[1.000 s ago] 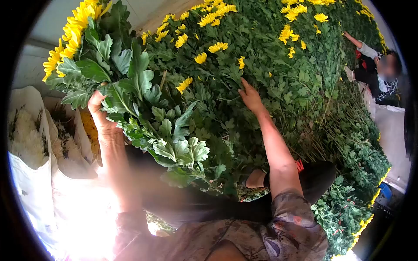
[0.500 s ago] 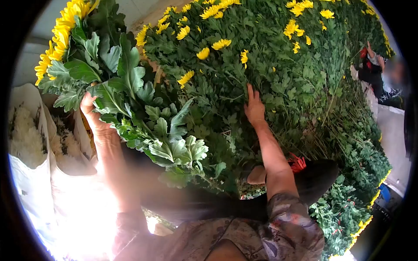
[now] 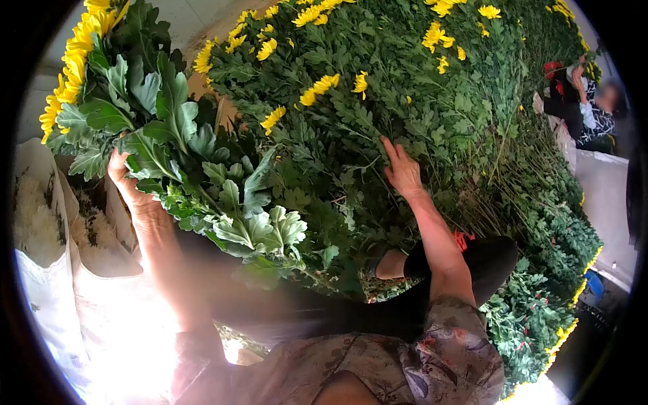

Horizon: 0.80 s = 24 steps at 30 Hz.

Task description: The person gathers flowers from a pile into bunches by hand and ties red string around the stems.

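Clamping the left hand [image 3: 131,185] around a leafy bunch [image 3: 162,145], apparently already gathered and raised at left; reaching with the right hand [image 3: 405,174] into the green heap [image 3: 445,115], cannot tell whether gripping; leaving many yellow blooms [image 3: 360,84] there ungathered.

The bunch's lvs [image 3: 177,111] look leathery w/ a slight sheen from where I stand, its petals [image 3: 76,54] smooth & satiny, the heaped stems [image 3: 523,192] rough, the wht sacks [image 3: 47,283] thin sheeting (cloth or plastic, can't tell), shirt [image 3: 337,361] soft printed cloth, trousers [image 3: 283,316] dk matt fabric.
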Each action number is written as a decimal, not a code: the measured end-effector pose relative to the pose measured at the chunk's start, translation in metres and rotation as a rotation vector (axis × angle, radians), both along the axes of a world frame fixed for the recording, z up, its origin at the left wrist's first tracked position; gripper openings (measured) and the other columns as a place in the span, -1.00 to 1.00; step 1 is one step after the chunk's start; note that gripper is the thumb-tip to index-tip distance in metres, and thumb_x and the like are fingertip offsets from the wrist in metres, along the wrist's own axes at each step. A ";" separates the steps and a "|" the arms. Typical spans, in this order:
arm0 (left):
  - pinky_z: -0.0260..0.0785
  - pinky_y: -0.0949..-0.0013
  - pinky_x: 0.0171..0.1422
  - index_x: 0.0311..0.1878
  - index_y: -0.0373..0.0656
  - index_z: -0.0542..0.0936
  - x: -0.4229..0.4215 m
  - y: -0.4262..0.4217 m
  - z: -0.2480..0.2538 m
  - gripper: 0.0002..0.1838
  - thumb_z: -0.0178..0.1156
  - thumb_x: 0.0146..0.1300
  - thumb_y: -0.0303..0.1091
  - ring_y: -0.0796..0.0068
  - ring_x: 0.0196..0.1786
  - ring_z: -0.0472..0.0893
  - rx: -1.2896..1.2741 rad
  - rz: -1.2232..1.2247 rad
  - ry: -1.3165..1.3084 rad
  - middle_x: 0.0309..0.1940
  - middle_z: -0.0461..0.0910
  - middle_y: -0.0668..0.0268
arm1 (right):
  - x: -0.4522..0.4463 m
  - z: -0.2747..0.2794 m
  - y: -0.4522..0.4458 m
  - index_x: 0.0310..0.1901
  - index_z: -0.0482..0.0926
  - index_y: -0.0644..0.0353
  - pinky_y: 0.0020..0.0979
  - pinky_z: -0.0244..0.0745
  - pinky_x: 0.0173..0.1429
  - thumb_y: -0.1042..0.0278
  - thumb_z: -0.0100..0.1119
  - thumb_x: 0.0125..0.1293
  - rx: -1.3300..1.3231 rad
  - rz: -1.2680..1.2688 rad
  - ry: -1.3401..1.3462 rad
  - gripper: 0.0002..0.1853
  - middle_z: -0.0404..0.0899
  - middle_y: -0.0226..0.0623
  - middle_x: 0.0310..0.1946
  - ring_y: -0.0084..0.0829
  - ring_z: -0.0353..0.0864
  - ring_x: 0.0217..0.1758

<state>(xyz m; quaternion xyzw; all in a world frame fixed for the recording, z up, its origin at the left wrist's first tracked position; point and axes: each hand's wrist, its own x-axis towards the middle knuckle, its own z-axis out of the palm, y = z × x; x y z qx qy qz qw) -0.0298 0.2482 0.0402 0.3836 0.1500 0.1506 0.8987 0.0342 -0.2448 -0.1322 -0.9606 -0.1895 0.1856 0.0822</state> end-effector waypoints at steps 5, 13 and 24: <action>0.52 0.25 -0.07 -0.16 -0.18 0.60 0.007 0.006 -0.008 -0.75 0.19 0.10 -0.30 0.30 -0.24 0.64 0.036 -0.026 -0.036 -0.26 0.66 0.23 | 0.017 -0.018 -0.023 0.44 -0.07 -0.18 -0.14 0.52 0.06 0.55 0.23 0.11 -0.072 0.005 -0.016 -0.07 0.28 0.07 0.24 0.00 0.47 0.13; 0.56 0.25 -0.07 -0.08 -0.17 0.60 0.008 0.009 -0.020 -0.68 0.21 0.08 -0.30 0.29 -0.19 0.65 0.247 0.034 -0.062 -0.19 0.64 0.20 | 0.032 -0.012 -0.080 0.32 0.18 0.12 -0.13 0.32 0.26 0.63 0.25 0.03 -0.119 -0.059 -0.041 -0.22 0.30 -0.09 0.21 -0.08 0.35 0.21; 0.56 0.27 -0.10 -0.13 -0.16 0.61 0.022 -0.001 -0.001 -0.70 0.23 0.06 -0.29 0.34 -0.25 0.66 0.177 0.042 0.079 -0.25 0.65 0.23 | 0.057 -0.036 -0.062 0.25 0.31 0.05 0.06 -0.12 0.50 0.83 0.12 -0.02 -0.139 -0.252 -0.077 -0.26 -0.18 -0.05 0.46 0.06 -0.19 0.51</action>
